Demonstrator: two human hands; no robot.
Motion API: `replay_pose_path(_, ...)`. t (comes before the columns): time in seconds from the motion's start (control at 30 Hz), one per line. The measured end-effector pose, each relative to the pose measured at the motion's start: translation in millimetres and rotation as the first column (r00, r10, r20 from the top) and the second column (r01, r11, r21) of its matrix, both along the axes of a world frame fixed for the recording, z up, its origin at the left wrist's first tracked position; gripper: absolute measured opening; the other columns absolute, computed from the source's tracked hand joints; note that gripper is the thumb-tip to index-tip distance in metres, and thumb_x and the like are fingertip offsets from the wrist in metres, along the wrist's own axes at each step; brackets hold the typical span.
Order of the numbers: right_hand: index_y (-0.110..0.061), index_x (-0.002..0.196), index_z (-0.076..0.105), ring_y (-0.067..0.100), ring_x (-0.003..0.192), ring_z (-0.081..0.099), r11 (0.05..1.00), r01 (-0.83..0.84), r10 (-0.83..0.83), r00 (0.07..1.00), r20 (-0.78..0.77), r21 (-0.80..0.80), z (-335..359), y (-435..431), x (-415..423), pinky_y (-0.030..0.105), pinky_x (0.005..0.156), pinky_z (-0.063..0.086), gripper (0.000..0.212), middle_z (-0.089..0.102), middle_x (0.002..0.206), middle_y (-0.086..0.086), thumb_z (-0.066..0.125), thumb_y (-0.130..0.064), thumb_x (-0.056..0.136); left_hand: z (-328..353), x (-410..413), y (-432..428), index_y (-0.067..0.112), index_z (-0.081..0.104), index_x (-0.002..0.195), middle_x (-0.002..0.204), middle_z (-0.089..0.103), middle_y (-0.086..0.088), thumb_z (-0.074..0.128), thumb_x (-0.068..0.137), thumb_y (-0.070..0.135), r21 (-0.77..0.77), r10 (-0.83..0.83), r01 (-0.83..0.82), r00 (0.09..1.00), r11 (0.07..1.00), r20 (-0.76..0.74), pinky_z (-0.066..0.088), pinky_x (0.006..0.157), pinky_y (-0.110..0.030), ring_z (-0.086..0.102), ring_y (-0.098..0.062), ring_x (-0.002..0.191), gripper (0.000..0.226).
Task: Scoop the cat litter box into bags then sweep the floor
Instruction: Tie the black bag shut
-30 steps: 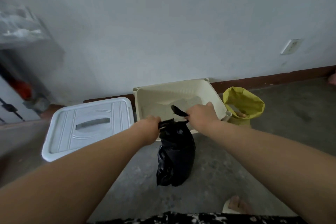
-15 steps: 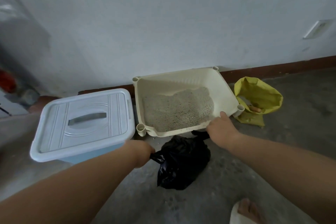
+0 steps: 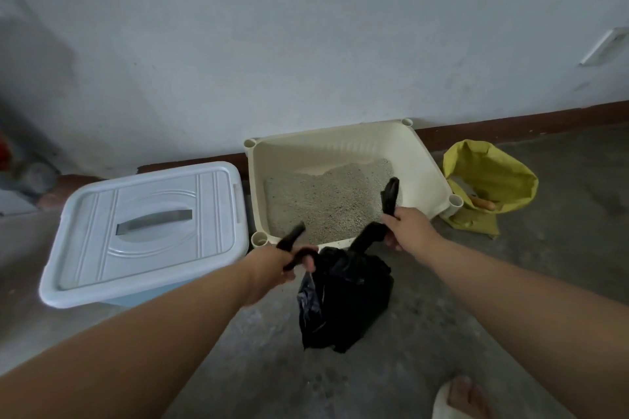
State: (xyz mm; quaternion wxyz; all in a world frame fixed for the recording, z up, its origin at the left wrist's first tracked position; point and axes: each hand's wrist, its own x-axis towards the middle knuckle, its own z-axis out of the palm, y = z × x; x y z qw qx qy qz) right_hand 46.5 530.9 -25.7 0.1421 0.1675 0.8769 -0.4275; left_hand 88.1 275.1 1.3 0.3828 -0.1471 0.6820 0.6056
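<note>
A filled black plastic bag [image 3: 343,303] stands on the concrete floor just in front of the cream litter box [image 3: 429,163], which holds grey litter [image 3: 326,197]. My left hand [image 3: 279,265] is closed around the bag's left handle strip. My right hand [image 3: 408,231] grips the right handle strip, whose end sticks up over the litter. The two strips are pulled apart above the bag's mouth.
A pale blue lidded storage bin [image 3: 143,231] sits left of the litter box. A yellow sack [image 3: 490,187] with a wooden-handled tool inside leans at the right, by the wall. My sandalled foot [image 3: 459,398] is at the lower right.
My hands first held the bag's top together, then dropped apart beside it. Now each grips one handle strip and pulls it outward. The view has moved closer to the floor.
</note>
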Motion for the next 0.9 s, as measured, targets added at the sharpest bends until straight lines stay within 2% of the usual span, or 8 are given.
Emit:
replay_pose_path(0.1,-0.006,0.08,0.055,0.016,0.043,0.048,0.933,0.058,-0.057,0.998,0.013,-0.354,17.5,-25.5,0.1,0.024,0.04,0.037,0.02,0.052,0.057,0.01,0.054,-0.018,0.096,8.4,0.6,15.0,0.007,0.063,0.114,0.135,0.058,-0.009,0.042,0.098,0.015,0.299,0.191,-0.209,0.977,0.931,0.091,0.033,0.108,-0.035,0.049,-0.02,0.128,0.028)
replay_pose_path(0.2,-0.005,0.077,0.057,0.017,0.042,0.046,0.878,-0.062,0.05,0.998,-0.037,-0.474,40.7,-47.1,-1.7,0.023,0.041,0.037,0.02,0.051,0.056,0.008,0.058,-0.016,0.094,11.3,3.8,23.3,0.018,0.059,0.125,0.13,0.059,-0.004,0.053,0.087,0.051,0.223,0.093,-0.098,0.995,0.97,0.035,0.033,0.1,-0.032,0.052,-0.016,0.122,0.051)
replay_pose_path(0.3,-0.007,0.073,0.061,0.016,0.044,0.048,0.861,-0.214,0.208,0.976,-0.065,-0.461,59.2,-65.3,1.1,0.022,0.045,0.039,0.02,0.055,0.057,0.008,0.061,-0.016,0.091,5.9,6.3,27.9,0.028,0.054,0.131,0.127,0.059,0.003,0.077,0.071,0.041,0.059,-0.059,0.067,0.991,0.996,-0.118,0.04,0.093,-0.023,0.055,-0.011,0.114,0.066)
replay_pose_path(0.43,-0.003,0.081,0.069,0.016,0.059,0.057,0.802,-0.388,0.398,0.914,-0.078,-0.454,67.5,-86.7,11.9,0.023,0.057,0.046,0.019,0.065,0.071,0.007,0.065,-0.021,0.088,0.7,11.1,38.4,0.02,0.065,0.106,0.1,0.068,-0.001,0.063,0.089,0.037,-0.193,-0.097,0.038,0.947,0.98,-0.306,0.046,0.078,-0.021,0.064,-0.015,0.095,0.024)
replay_pose_path(0.57,-0.015,0.1,0.067,-0.006,0.059,0.059,0.807,-0.441,0.471,0.882,-0.024,-0.392,68.9,-81.0,9.7,0.01,0.056,0.043,0.017,0.064,0.074,-0.012,0.066,-0.027,0.088,-5.7,9.5,36.6,0.014,0.07,0.106,0.102,0.071,-0.003,0.056,0.094,0.036,-0.038,0.02,-0.031,0.965,0.999,-0.26,0.049,0.084,-0.02,0.066,-0.016,0.096,0.029)
replay_pose_path(0.7,-0.024,0.101,0.065,0.013,0.083,0.062,0.774,-0.426,0.547,0.822,0.157,-0.469,47.1,-65.5,13.4,0.024,0.073,0.049,0.019,0.065,0.093,0.003,0.061,-0.038,0.089,-5.3,5.7,31.2,0.016,0.066,0.097,0.079,0.067,-0.001,0.056,0.095,0.024,0.146,0.129,-0.104,0.976,0.984,-0.175,0.048,0.06,-0.013,0.063,-0.008,0.069,0.013)
replay_pose_path(0.8,-0.02,0.097,0.071,0.024,0.093,0.067,0.775,-0.317,0.502,0.834,0.229,-0.547,24.0,-58.9,23.3,0.033,0.088,0.052,0.018,0.07,0.101,0.012,0.069,-0.028,0.082,-8.4,5.1,31.3,0.015,0.067,0.1,0.072,0.065,-0.002,0.055,0.095,0.034,0.009,0.1,-0.1,0.973,0.995,-0.209,0.044,0.051,-0.016,0.061,-0.011,0.061,0.023)
replay_pose_path(0.9,-0.014,0.088,0.07,0.02,0.079,0.064,0.854,-0.408,0.482,0.853,0.199,-0.323,16.9,-58.0,25.4,0.027,0.075,0.053,0.006,0.067,0.081,0.006,0.07,-0.01,0.083,-16.9,3.6,31.7,0.02,0.064,0.098,0.085,0.07,-0.008,0.052,0.094,0.044,-0.195,0.09,-0.146,0.959,0.97,-0.268,0.055,0.067,-0.031,0.069,-0.025,0.078,0.028)
